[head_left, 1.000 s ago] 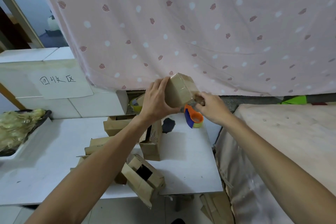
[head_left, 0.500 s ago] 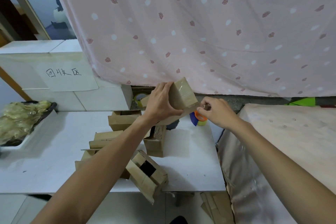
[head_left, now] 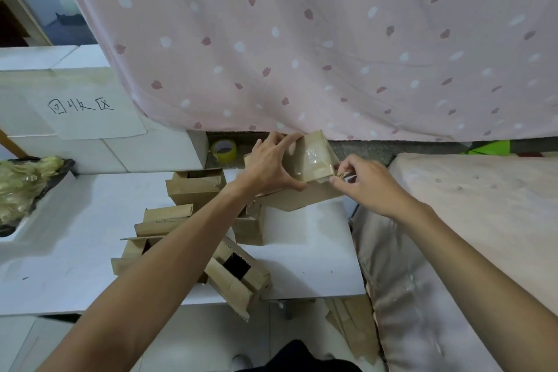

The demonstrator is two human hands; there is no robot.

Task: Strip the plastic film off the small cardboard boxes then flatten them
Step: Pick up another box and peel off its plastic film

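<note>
My left hand (head_left: 273,164) grips a small cardboard box (head_left: 314,157) above the far edge of the white table (head_left: 305,254), fingers spread over its left face. Shiny plastic film covers the box's facing side. My right hand (head_left: 363,184) pinches the film at the box's lower right corner between thumb and forefinger. Under the box hangs a cardboard flap (head_left: 302,198). Several other small boxes (head_left: 196,187) lie on the table, some open, one (head_left: 238,278) at the near edge.
A yellow tape roll (head_left: 224,150) sits behind the table by white foam blocks (head_left: 99,118) with a handwritten label. A pink dotted curtain (head_left: 302,39) hangs behind. A mattress (head_left: 471,220) lies right. A dark bag with yellowish film scraps (head_left: 21,184) sits left. Flat cardboard (head_left: 353,326) lies on the floor.
The held box has tilted and turned so its filmed face shows. My right hand moved from the box's back corner to its lower right corner and now pinches the film. The camera view shifted.
</note>
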